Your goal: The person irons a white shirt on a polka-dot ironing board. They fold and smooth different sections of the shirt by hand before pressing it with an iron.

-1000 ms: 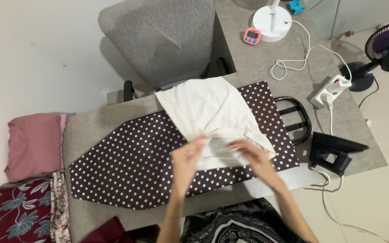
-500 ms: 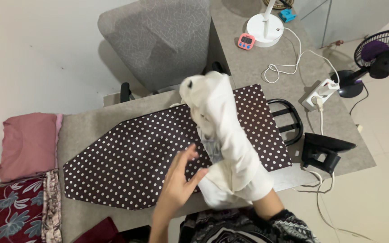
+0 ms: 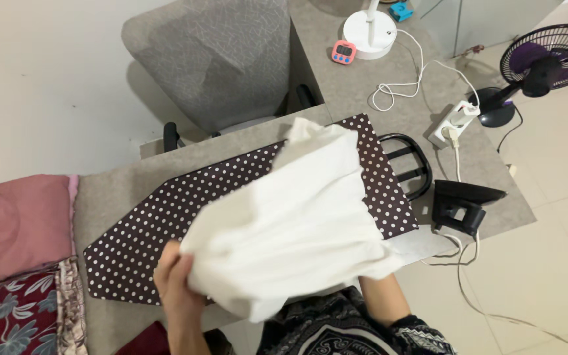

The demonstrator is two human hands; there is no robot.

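A cream-white garment (image 3: 297, 217) is lifted and spread over the brown polka-dot ironing board (image 3: 165, 210). My left hand (image 3: 175, 283) grips its left edge near the board's front side. My right hand is hidden under the cloth; only the forearm (image 3: 379, 299) shows at the lower right, so its grip cannot be seen. The garment's far end rests on the board near its right end.
A black iron (image 3: 461, 204) stands right of the board beside a black metal rest (image 3: 409, 164). A power strip (image 3: 451, 121), lamp base (image 3: 366, 26), pink timer (image 3: 343, 52) and fan (image 3: 540, 62) lie beyond. Folded pink (image 3: 27, 220) and floral (image 3: 14, 315) clothes sit left. A grey chair (image 3: 212, 59) stands behind.
The garment went from lying folded on the board to being lifted and opened wide. My left hand moved left and took hold of its edge; my right hand went under the cloth.
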